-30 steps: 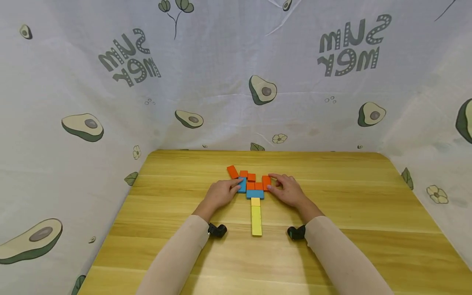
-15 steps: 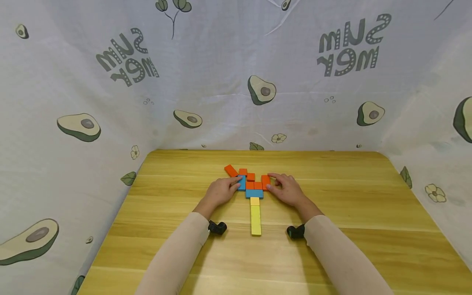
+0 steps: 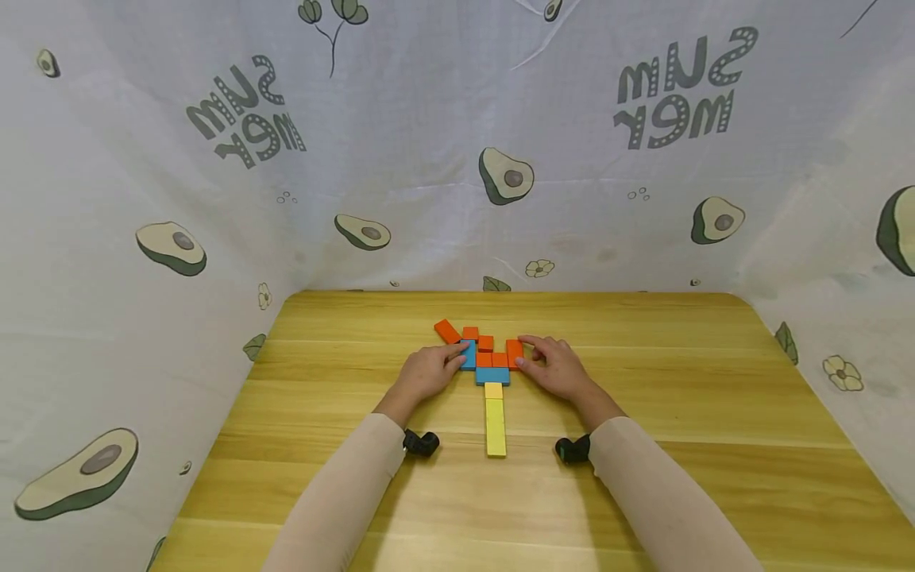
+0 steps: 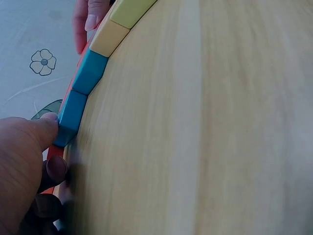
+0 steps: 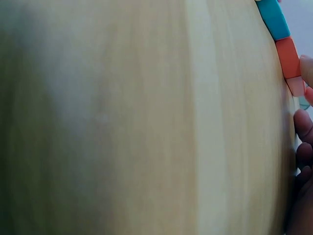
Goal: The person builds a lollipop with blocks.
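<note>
The left hand [image 3: 425,372] is relaxed, grasping nothing, its index and thumb tips touching the left blue block [image 3: 469,359]; the slanted red block [image 3: 446,331] by that block's far end leans further left than a second ago; the red squares [image 3: 484,360], lower blue block [image 3: 492,376], cream block [image 3: 494,390] and yellow strip [image 3: 496,429] keep their layout, mid-table [image 3: 343,492]; so, I judge, the change is a small adjustment at one edge; the right red block [image 3: 513,353] lies in line, its outer side touched by the right hand's [image 3: 561,369] loose index and thumb.
</note>
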